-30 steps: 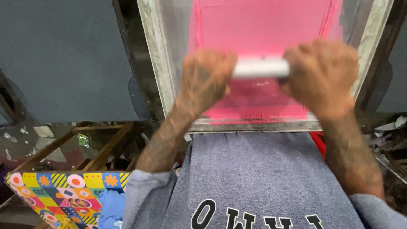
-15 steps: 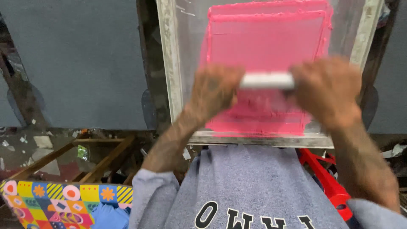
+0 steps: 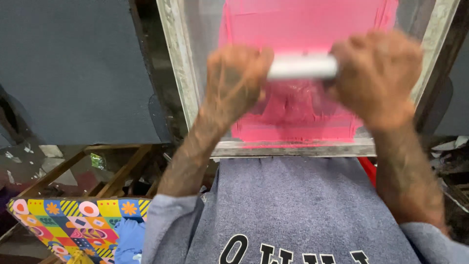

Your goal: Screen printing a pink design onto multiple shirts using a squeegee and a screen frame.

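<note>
A printing screen with a pale metal frame (image 3: 172, 73) lies in front of me, its mesh coated in pink ink (image 3: 303, 24). Both my hands grip a squeegee with a white handle (image 3: 302, 67) over the pink area. My left hand (image 3: 234, 78) holds its left end and my right hand (image 3: 378, 73) holds its right end. The blade under the handle is hidden by blur and by my fingers. Both hands are motion-blurred.
A dark grey flat board (image 3: 73, 68) lies to the left of the screen. A wooden frame (image 3: 117, 171) and a box with a bright patterned print (image 3: 78, 220) sit at lower left. Something red (image 3: 367, 168) shows under the frame's right corner. My grey sweatshirt (image 3: 293, 210) fills the bottom.
My hands and the squeegee have shifted a little along the pink mesh, away from the near frame edge, and the view has tilted slightly.
</note>
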